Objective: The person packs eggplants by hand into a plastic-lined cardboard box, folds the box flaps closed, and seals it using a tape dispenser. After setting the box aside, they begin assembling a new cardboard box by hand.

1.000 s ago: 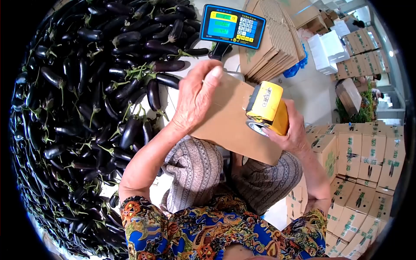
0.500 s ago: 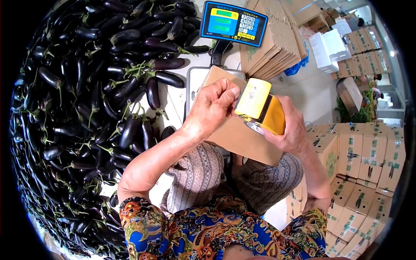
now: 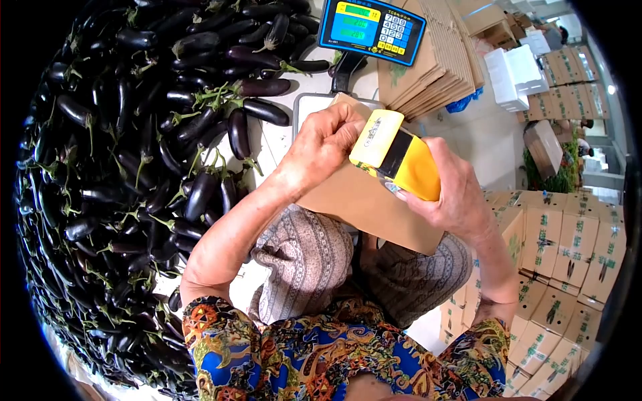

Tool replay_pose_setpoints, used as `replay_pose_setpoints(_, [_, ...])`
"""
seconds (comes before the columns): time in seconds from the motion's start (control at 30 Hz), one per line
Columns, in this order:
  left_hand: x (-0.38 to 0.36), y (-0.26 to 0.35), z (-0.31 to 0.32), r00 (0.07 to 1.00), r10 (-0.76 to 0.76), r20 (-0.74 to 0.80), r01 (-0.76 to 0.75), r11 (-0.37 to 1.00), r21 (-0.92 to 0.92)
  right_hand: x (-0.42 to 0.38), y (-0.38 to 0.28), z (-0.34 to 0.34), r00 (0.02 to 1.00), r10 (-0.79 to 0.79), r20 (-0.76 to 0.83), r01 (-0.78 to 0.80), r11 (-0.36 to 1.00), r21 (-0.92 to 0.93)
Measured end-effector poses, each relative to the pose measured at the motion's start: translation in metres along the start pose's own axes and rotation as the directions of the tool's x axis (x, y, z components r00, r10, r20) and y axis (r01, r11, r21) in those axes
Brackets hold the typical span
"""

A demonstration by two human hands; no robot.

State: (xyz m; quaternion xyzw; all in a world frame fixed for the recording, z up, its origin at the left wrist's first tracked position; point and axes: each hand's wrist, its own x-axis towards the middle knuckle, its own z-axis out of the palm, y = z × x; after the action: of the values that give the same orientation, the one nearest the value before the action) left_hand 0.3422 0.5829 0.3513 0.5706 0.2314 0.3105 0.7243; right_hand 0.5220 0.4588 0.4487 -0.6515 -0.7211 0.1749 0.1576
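In my right hand is a yellow hand-held tool with a dark band across it and a printed label on its pale yellow head. My fingers wrap round its body. My left hand is closed in a pinch right beside the tool's head; what the fingertips hold, if anything, is hidden. Below both hands a brown cardboard piece slopes from the weighing scale toward my knees. Behind it stands the scale's lit display with its keypad.
A large heap of eggplants covers the floor on the left. Flattened cartons are stacked behind the scale at the right. Packed cardboard boxes pile up at the lower right, and white foam boxes stand farther back.
The yellow tool has turned and shifted slightly left, bringing its printed label and dark band more into view. My left hand stays pinched beside it; the camera view has shifted a little.
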Motion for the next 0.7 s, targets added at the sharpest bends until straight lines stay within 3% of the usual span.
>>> replay_pose_setpoints(0.1, [0.002,0.002,-0.011,0.99,-0.135,0.033,0.139,0.97,-0.201,0.001,-0.003,-0.001,1.0,0.002,-0.019,-0.001,0.999,0.043])
replay_pose_setpoints(0.17, [-0.001,-0.003,-0.027,0.975,-0.222,-0.009,0.215,0.951,-0.222,-0.002,-0.002,-0.003,0.999,0.021,0.028,-0.021,1.0,0.005])
replay_pose_setpoints(0.23, [-0.004,-0.001,-0.05,0.981,-0.183,-0.067,0.173,0.975,-0.142,-0.007,-0.001,-0.004,0.999,0.023,0.047,-0.022,0.999,-0.028])
replay_pose_setpoints(0.3, [-0.008,-0.004,-0.079,0.94,-0.205,-0.273,0.194,0.979,-0.067,-0.014,-0.001,-0.008,0.999,0.014,0.047,-0.011,0.998,-0.064])
replay_pose_setpoints(0.33, [-0.012,-0.014,-0.104,0.964,-0.203,-0.171,0.172,0.968,-0.181,-0.017,0.0,-0.011,0.997,0.037,0.061,-0.033,0.997,-0.063])
replay_pose_setpoints(0.43, [-0.016,-0.026,-0.124,0.941,-0.251,-0.226,0.206,0.957,-0.203,-0.015,-0.001,-0.01,0.996,0.052,0.07,-0.045,0.995,-0.09])
replay_pose_setpoints(0.53, [-0.012,-0.036,-0.126,0.934,-0.306,-0.184,0.204,0.88,-0.429,-0.007,-0.006,-0.009,0.992,0.097,0.08,-0.092,0.993,-0.069])
replay_pose_setpoints(0.63, [-0.016,-0.04,-0.123,0.932,-0.281,-0.23,0.168,0.895,-0.412,-0.003,-0.007,-0.005,0.994,0.068,0.09,-0.056,0.99,-0.13])
replay_pose_setpoints(0.7, [-0.016,-0.043,-0.122,0.934,-0.251,-0.255,0.175,0.942,-0.286,0.0,-0.006,-0.003,0.992,0.082,0.093,-0.072,0.991,-0.11])
